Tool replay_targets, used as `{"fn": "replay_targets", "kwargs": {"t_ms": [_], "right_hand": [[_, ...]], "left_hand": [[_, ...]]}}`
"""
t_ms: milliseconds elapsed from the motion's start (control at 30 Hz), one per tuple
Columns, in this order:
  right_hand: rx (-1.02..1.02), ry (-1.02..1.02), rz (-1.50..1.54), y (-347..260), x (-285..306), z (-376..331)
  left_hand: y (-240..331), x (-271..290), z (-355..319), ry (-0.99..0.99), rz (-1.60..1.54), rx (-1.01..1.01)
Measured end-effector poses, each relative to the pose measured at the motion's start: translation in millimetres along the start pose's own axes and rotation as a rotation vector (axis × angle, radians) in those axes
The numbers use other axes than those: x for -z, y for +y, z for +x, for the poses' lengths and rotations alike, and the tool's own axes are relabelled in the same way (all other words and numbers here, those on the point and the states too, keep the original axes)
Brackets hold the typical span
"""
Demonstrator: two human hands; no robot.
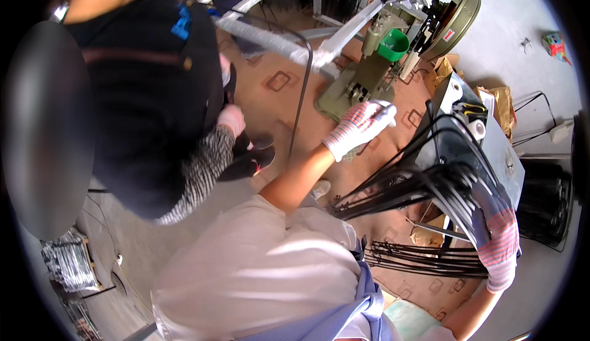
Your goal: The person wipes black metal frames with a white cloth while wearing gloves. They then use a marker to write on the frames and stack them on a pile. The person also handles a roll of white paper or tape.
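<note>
My left hand [359, 127], in a white glove with red stripes, is raised near the green base [332, 98] of a machine. Its fingers are curled together, and whatever they hold, if anything, is hidden. My right hand [496, 236], in a striped glove with a grey palm, closes round a bundle of black bent metal rods [430, 184] at the right. The rods fan out from it toward my middle. More black rods [430, 260] lie in a row below that bundle, close to my right wrist.
At the left stands a person [147, 101] in dark clothes, one gloved hand [232, 119] lowered. A pale metal frame [270, 36] is at the back, beside the machine's green bin [393, 44]. A grey table [507, 159] carries white rolls [476, 129] and yellow-handled pliers [472, 110].
</note>
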State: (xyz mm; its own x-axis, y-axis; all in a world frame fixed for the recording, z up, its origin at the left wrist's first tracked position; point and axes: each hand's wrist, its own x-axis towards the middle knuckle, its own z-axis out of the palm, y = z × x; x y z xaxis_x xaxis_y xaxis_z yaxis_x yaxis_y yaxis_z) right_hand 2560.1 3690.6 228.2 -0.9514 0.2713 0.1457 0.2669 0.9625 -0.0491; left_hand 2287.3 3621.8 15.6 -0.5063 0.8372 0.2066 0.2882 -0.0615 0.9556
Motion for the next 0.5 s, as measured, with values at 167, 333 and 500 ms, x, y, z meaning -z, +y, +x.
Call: {"fn": "replay_targets", "kwargs": {"t_ms": [167,333,500], "right_hand": [[0.265,-0.020,0.093,-29.9,-29.7,-41.7],[0.253,-0.046,0.293,-44.6,-67.9,-115.4],[0.355,0.068,0.350,-72.8,-86.1,-146.4]], "left_hand": [[15.5,14.0,-122.7,0.023,0.171,-0.072],[8.3,18.5,-259.7,-0.052,0.336,-0.002],[30.7,26.6,-334.3,0.150,0.174,0.379]]}}
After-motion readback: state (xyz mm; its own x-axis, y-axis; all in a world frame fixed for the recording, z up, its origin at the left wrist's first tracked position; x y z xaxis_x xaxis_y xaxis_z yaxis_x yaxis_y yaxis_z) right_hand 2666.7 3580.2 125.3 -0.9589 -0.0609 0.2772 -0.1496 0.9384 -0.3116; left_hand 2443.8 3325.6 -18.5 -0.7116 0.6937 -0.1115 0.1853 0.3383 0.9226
